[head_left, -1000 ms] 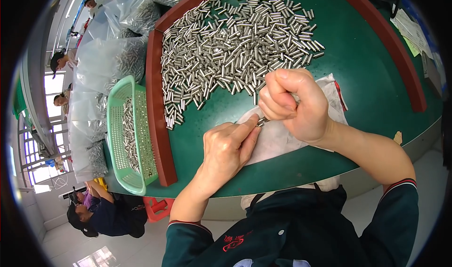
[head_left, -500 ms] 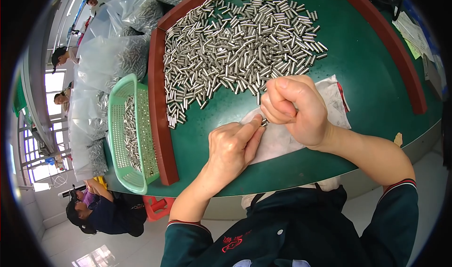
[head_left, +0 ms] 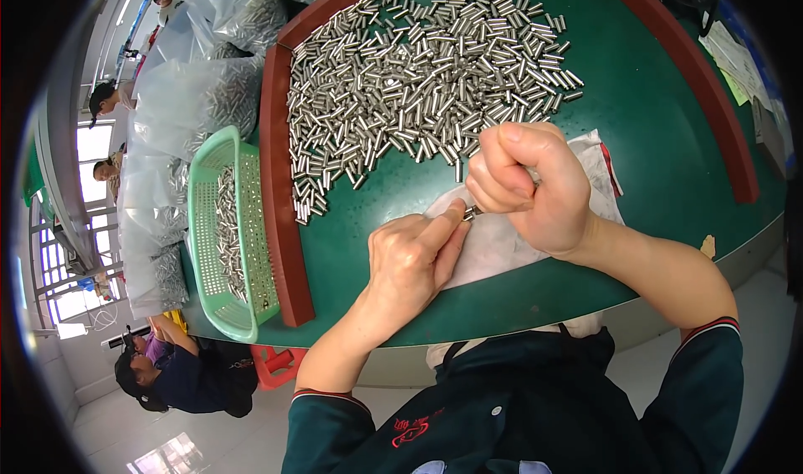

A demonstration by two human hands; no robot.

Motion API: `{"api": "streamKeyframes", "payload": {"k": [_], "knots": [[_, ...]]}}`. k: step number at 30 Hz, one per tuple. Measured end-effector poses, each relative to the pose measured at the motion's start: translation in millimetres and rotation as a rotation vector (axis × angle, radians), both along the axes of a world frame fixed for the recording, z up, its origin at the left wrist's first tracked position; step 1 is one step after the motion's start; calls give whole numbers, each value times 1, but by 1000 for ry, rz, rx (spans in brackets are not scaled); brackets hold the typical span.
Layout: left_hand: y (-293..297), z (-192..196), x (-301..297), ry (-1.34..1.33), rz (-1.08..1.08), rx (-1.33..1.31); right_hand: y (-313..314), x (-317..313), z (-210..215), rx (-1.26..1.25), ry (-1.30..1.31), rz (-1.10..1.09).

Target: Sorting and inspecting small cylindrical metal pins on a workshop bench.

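Over a whitish cloth (head_left: 510, 246) on the green table, my left hand (head_left: 408, 252) pinches a short shiny metal cylinder (head_left: 469, 215) between thumb and forefinger. Just to its right, my right hand (head_left: 539, 185) is closed in a fist. Its curled fingers come close to the cylinder's end, and something thin and dark shows in the gap. What the fist grips is mostly hidden. Beyond both hands spreads a large pile of similar metal cylinders (head_left: 427, 72), with one loose cylinder (head_left: 458, 171) at its near edge.
A red-brown rail (head_left: 278, 181) edges the pile at left; another rail (head_left: 703, 81) curves along the right. Left of the first stands a green perforated basket (head_left: 205, 256) holding cylinders. Clear bags (head_left: 180, 114) of metal parts line the far left. Several people sit beyond, and papers (head_left: 732, 60) lie far right.
My right fist has shifted slightly right, widening the gap to my left fingertips. The left hand keeps its pinch almost in place.
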State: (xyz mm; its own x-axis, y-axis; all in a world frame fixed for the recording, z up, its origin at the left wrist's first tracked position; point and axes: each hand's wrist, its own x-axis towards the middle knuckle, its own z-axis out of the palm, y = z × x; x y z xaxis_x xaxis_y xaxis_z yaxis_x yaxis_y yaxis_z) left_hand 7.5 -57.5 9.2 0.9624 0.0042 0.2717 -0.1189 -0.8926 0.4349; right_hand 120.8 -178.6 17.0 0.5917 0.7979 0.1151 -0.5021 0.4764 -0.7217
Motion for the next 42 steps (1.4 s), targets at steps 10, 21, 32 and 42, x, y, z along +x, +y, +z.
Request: {"api": "streamKeyframes", "payload": {"k": [10,21,32,42], "knots": [[1,-2,0,-12,-42,-27,-2,-9,4,-61,-107,-31],[4,6,0,85,70,-202,-3,-1,1,2,9,-1],[2,6,9,84,126,-234,-2,0,-1,35,-18,-6],[3,10,3,145,179,-163,-4,0,-1,42,8,-14]]}}
